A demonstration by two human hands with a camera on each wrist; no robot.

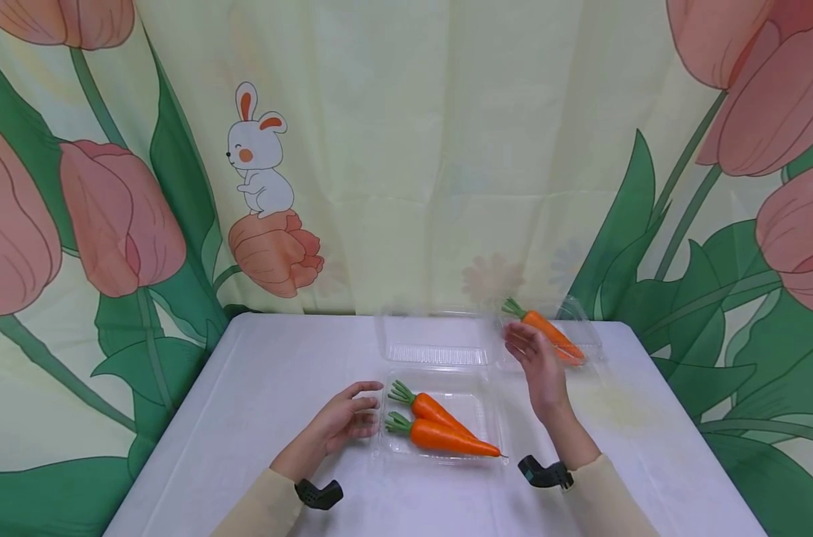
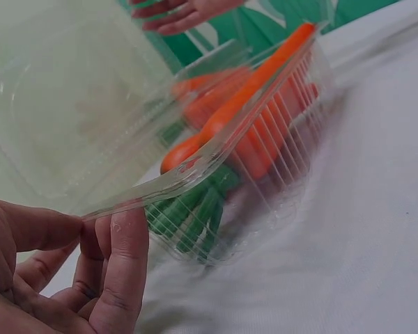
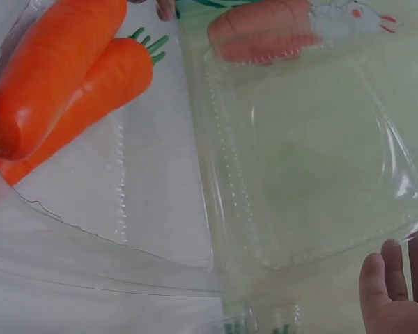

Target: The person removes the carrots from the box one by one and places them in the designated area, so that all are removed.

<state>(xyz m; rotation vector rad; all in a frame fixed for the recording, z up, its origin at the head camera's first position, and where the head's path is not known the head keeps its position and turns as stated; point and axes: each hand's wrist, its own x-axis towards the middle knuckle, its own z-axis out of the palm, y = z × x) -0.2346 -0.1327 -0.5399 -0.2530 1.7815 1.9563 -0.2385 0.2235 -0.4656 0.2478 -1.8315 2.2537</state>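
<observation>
A clear plastic clamshell box (image 1: pixel 476 406) lies open on the table, its raised lid (image 1: pixel 436 353) hinged at the far side. Two orange carrots (image 1: pixel 447 438) with green stem stubs lie in its base, one partly over the other. My left hand (image 1: pixel 349 418) is at the box's left edge; in the left wrist view its thumb and fingers pinch the rim (image 2: pixel 160 186). To the right of the lid is my right hand (image 1: pixel 539 365), fingers extended and holding nothing. Its fingertips (image 3: pixel 392 252) appear near the lid's edge in the right wrist view.
Behind my right hand stands a second clear box (image 1: pixel 591 339) with one carrot (image 1: pixel 556 335) in it, partly covered by the hand. The table (image 1: pixel 299 350) has a white cover. A curtain (image 1: pixel 393 149) printed with tulips and a rabbit hangs at the back.
</observation>
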